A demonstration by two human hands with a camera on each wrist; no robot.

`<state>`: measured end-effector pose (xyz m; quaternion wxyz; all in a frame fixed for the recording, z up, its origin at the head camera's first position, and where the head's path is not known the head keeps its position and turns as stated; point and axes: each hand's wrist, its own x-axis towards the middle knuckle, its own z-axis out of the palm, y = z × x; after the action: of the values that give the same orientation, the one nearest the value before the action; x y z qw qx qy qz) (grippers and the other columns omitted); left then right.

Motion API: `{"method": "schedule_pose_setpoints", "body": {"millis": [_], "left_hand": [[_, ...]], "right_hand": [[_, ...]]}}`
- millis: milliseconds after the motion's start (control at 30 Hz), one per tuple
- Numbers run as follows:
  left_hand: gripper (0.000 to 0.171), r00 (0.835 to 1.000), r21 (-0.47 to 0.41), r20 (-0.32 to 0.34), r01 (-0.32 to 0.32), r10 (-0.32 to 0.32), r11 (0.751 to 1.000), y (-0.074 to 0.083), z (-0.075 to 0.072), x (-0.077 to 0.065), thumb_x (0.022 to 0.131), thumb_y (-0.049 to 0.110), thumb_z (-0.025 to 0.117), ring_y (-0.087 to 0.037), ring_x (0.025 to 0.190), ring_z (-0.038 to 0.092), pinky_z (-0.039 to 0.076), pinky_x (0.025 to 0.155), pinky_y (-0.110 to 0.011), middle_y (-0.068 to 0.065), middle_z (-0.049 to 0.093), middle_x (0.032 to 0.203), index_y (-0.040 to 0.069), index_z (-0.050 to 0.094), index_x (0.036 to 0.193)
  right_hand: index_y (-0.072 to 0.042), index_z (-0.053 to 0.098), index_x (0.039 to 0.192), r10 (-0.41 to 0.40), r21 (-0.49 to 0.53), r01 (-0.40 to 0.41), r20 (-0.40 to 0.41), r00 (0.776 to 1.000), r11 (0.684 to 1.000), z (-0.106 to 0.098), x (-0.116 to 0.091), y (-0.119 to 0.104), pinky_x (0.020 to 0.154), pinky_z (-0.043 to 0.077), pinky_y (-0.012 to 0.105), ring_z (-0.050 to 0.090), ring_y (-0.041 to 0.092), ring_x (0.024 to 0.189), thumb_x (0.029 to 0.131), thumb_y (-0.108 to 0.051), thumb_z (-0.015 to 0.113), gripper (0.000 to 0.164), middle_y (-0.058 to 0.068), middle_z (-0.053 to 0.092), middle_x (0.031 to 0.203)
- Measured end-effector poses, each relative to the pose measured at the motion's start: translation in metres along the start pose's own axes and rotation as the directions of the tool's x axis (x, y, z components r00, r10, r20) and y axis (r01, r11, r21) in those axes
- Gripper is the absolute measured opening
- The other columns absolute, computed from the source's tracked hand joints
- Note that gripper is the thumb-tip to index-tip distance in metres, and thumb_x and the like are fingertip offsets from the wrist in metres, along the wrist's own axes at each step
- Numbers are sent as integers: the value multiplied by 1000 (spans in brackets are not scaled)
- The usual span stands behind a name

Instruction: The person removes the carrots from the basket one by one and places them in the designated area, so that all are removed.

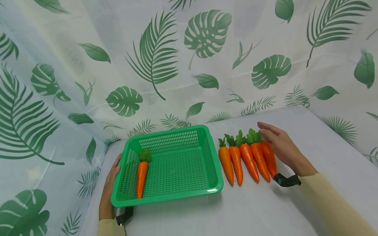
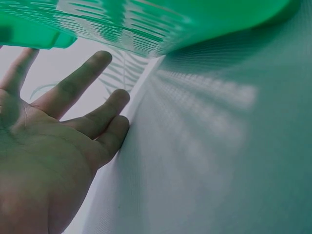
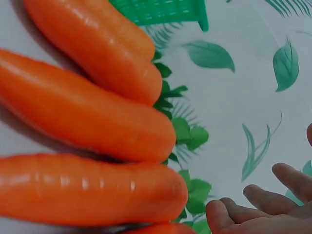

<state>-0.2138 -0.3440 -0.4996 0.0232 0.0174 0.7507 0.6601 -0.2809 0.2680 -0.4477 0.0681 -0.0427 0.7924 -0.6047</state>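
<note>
A green plastic basket (image 1: 218, 178) with perforated walls stands on the left of the table, holding one orange carrot (image 1: 141, 180) with a leafy top near its left wall. My left hand (image 1: 110, 188) lies along the basket's left side, and in the left wrist view its fingers (image 2: 78, 87) are extended beside the basket. To the right of the basket, several carrots (image 1: 248, 160) lie side by side, leafy tops away from me. My right hand (image 1: 282, 146) is over the top end of the rightmost carrot (image 1: 268, 157), partly covering it. Its fingers (image 3: 265, 200) look extended in the right wrist view.
A pale cloth covers the table (image 1: 251, 209). Behind and at both sides hangs a white curtain (image 1: 183, 78) printed with green leaves. A dark strap (image 1: 286, 181) is on my right wrist, and another strap (image 1: 125, 214) is on the left.
</note>
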Motion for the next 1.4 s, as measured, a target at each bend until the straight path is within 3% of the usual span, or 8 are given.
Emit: {"method": "schedule_pose_setpoints", "body": {"millis": [100,267,333,533,1167,1400], "left_hand": [[67,1000,25,-14,-8,8,1000,-1,1,-1,119,47,28,-28,160,15,34,107,-15,-6,3,179,23,0,175],[60,993,77,-63,-91,96,993,-5,3,-6,121,36,28,-11,147,29,35,103,-12,-13,9,178,15,12,174],[61,993,62,-71,-93,98,994,-6,4,-6,120,37,29,-7,144,32,36,103,-13,-13,11,178,15,13,175],[61,994,33,-86,-66,69,997,-5,6,-5,120,41,31,-10,142,36,42,102,-14,-11,14,178,19,14,175],[59,992,69,-65,-108,112,992,-3,3,-10,120,36,29,-8,143,32,35,104,-13,-12,12,178,16,15,174],[59,990,56,-49,-126,128,990,-3,3,-10,121,35,28,-6,142,34,36,104,-13,-15,11,178,15,13,174]], "right_hand": [[-6,20,172,1,30,-2,16,1000,1000,5,1,-4,121,26,61,21,46,157,117,-46,40,71,18,17,177],[-5,25,171,-17,62,15,21,1000,998,14,1,-10,121,28,59,27,43,156,117,-46,42,70,18,24,175],[-4,27,171,-23,78,21,25,999,997,18,1,-12,121,28,58,28,42,156,117,-45,43,69,17,26,174],[-3,28,170,-43,119,35,63,997,992,27,2,-21,122,28,57,28,41,157,117,-43,44,68,17,27,174],[1,35,166,-147,264,106,138,980,959,54,9,-52,120,37,43,36,40,153,117,-35,48,62,20,35,169],[1,35,166,-181,309,122,170,969,943,67,14,-64,121,35,45,37,39,154,118,-30,46,59,19,36,169]]}}
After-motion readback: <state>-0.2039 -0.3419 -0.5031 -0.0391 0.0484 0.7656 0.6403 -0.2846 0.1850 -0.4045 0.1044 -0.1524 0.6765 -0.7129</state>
